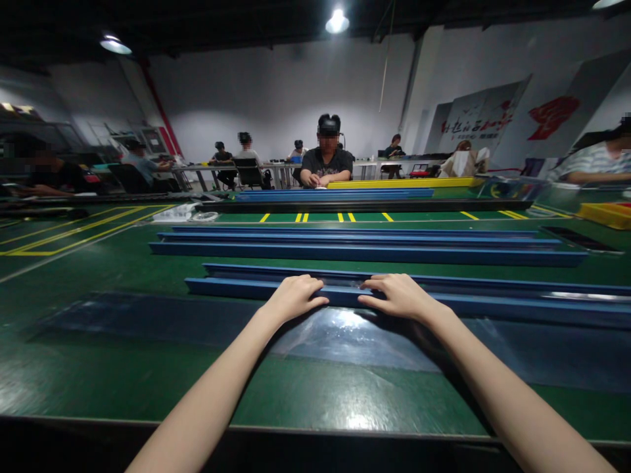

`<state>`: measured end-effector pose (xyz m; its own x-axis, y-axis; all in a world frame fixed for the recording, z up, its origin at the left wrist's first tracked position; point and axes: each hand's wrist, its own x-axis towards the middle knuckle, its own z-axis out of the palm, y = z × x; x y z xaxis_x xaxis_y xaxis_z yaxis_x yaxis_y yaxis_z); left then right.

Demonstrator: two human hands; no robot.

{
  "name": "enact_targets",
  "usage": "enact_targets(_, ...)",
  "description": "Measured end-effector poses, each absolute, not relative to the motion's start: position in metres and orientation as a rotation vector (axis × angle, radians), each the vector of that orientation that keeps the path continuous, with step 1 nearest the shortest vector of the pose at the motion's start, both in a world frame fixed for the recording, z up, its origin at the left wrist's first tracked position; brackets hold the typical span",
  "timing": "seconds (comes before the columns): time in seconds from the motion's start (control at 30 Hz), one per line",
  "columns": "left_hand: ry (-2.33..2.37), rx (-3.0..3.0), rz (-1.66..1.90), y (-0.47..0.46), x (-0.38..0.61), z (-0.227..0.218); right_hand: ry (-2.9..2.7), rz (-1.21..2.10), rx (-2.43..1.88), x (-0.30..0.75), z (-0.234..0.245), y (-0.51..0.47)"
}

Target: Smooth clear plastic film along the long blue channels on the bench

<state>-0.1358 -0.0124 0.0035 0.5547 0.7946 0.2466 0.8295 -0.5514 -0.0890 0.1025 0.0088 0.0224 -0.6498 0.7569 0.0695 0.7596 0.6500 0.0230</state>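
Observation:
A long blue U-shaped channel [236,287] lies crosswise on the green table, its open side facing up. My left hand [296,297] grips its near wall left of the middle, fingers over the top edge and thumb against the front face. A short gap to the right, my right hand [397,294] holds the same wall in a like way; its fingertips reach into the trough. Below both hands, a clear plastic sleeve [350,335] lies flat along the near side of the channel, shiny and slightly wrinkled.
Beyond lie more blue channels [345,253], a black bar [374,205] and a yellow channel [404,184]. A phone [582,240] and a yellow tray [606,213] are on the right. A co-worker [327,157] sits opposite; several people work farther back. The table edge [345,433] is near me.

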Motion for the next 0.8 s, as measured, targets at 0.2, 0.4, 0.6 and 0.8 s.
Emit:
enact_targets(0.2,-1.389,-2.597,-0.285,-0.0116,-0.1361,0.0020,-2.816,0.028,-1.239,0.1019,0.0213,0.0105)
enact_targets(0.4,-1.396,-2.603,-0.322,-0.0100,-0.1383,0.0010,-2.832,-0.091,-1.260,0.1006,0.0201,0.0094)
enact_targets(0.6,-1.345,-2.586,-0.332,-0.0086,-0.1406,-0.0002,-2.835,-0.191,-1.230,0.1004,0.0182,0.0092)
enact_targets(0.8,-1.310,-2.594,-0.361,-0.0071,-0.1416,-0.0027,-2.841,-0.173,-1.230,0.0976,0.0167,0.0086)
